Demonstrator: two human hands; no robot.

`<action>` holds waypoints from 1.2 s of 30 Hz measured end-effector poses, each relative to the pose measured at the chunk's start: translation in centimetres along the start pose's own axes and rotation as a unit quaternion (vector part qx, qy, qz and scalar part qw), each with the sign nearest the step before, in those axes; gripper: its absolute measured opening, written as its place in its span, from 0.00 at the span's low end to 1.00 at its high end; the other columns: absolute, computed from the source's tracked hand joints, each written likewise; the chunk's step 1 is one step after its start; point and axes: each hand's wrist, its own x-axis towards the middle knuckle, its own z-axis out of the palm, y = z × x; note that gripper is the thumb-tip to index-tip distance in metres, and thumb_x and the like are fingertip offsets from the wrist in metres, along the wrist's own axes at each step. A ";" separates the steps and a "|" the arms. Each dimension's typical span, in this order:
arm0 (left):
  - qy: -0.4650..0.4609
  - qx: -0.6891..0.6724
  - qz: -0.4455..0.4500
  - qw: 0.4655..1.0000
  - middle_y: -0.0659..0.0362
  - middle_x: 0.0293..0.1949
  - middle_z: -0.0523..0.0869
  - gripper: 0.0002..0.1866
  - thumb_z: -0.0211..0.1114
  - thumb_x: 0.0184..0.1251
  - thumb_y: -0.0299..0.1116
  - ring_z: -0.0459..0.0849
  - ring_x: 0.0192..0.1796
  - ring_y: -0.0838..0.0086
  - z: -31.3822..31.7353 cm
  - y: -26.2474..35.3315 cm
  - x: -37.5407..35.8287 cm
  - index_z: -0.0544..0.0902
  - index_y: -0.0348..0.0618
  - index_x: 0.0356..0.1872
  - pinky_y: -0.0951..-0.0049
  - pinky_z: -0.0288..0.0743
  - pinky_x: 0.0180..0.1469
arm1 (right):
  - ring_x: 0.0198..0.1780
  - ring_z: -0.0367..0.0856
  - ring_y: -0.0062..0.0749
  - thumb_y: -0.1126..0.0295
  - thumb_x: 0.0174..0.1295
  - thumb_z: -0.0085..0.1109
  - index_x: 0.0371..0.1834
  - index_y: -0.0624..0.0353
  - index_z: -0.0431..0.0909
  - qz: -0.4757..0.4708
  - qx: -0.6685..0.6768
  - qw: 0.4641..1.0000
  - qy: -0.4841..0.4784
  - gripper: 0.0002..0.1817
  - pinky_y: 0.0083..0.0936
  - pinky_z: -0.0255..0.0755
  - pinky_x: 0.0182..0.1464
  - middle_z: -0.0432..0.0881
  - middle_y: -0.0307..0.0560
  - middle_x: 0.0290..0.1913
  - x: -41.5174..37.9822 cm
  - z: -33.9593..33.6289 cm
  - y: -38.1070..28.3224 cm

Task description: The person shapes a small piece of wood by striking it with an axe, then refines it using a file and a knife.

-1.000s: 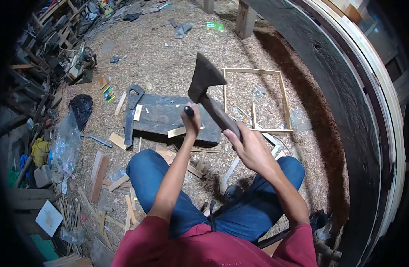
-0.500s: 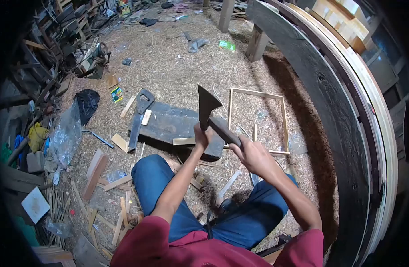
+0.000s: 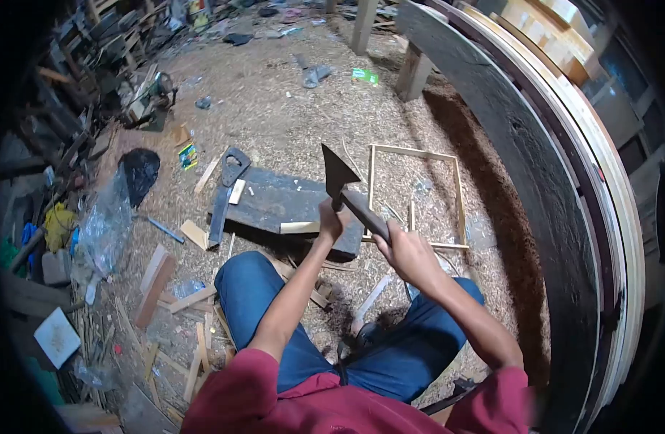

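An axe (image 3: 337, 177) with a broad dark blade and a wooden handle is held up in front of me, its blade pointing away. My right hand (image 3: 410, 257) is wrapped round the lower handle. Just below the blade, my left hand (image 3: 333, 221) closes on the narrow lower part of the axe head; its fingers are partly hidden. Under the hands lies a dark, worn wooden block (image 3: 271, 199). A pale wood strip (image 3: 300, 227) rests at the block's near edge, beside my left wrist.
A handsaw (image 3: 226, 189) leans on the block's left end. To the right, a thin wooden frame (image 3: 415, 152) lies on shavings. A heavy dark beam (image 3: 506, 123) runs along the right. Wood offcuts (image 3: 155, 286) and a clear plastic bag (image 3: 105, 224) lie left.
Both hands keep their hold on the axe, which has barely moved. The view has shifted slightly.
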 end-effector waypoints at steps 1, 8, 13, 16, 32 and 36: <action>0.007 -0.016 -0.009 1.000 0.53 0.17 0.70 0.09 0.62 0.57 0.29 0.68 0.23 0.73 0.0 0.8 0.1 0.73 0.34 0.24 0.61 0.67 0.27 | 0.34 0.82 0.70 0.54 0.72 0.54 0.46 0.67 0.74 -0.009 0.017 1.000 0.001 0.22 0.57 0.74 0.36 0.80 0.71 0.26 0.5 -1.0 0.1; 0.102 0.214 -0.016 0.971 0.51 0.26 0.81 0.13 0.63 0.69 0.37 0.81 0.29 0.66 -0.8 -3.5 -0.8 0.81 0.35 0.34 0.63 0.72 0.34 | 0.32 0.81 0.66 0.51 0.74 0.51 0.47 0.70 0.77 0.049 0.194 0.980 -0.003 0.26 0.51 0.73 0.38 0.81 0.69 0.28 -0.9 0.9 2.3; 0.201 -0.009 -0.157 0.967 0.60 0.28 0.79 0.15 0.57 0.74 0.41 0.78 0.32 0.73 -1.3 -1.3 0.1 0.79 0.39 0.34 0.67 0.73 0.35 | 0.18 0.77 0.22 0.49 0.76 0.49 0.45 0.66 0.74 0.097 0.323 0.941 -0.014 0.25 0.26 0.71 0.21 0.73 0.39 0.21 -0.6 4.4 3.3; 0.293 -0.275 -0.231 0.886 0.69 0.16 0.62 0.17 0.58 0.72 0.40 0.61 0.18 0.81 -3.6 -3.4 0.9 0.65 0.54 0.23 0.75 0.60 0.25 | 0.18 0.77 0.23 0.49 0.76 0.48 0.46 0.66 0.74 0.091 0.347 0.934 -0.009 0.25 0.27 0.72 0.22 0.74 0.39 0.21 -1.0 5.7 4.6; -0.026 0.204 0.035 0.978 0.51 0.26 0.87 0.19 0.68 0.65 0.44 0.86 0.28 0.62 -3.3 3.8 2.6 0.84 0.33 0.38 0.66 0.76 0.33 | 0.22 0.83 0.32 0.48 0.75 0.47 0.47 0.67 0.76 0.081 0.289 0.954 0.020 0.27 0.36 0.75 0.27 0.77 0.48 0.22 -0.7 9.6 7.7; -0.199 0.281 -0.153 0.926 0.44 0.37 0.89 0.22 0.71 0.60 0.48 0.88 0.39 0.51 -5.1 4.8 2.1 0.85 0.37 0.43 0.61 0.79 0.41 | 0.24 0.84 0.38 0.48 0.74 0.49 0.49 0.67 0.77 0.098 0.251 0.963 0.011 0.27 0.37 0.76 0.30 0.82 0.53 0.25 0.5 10.8 8.0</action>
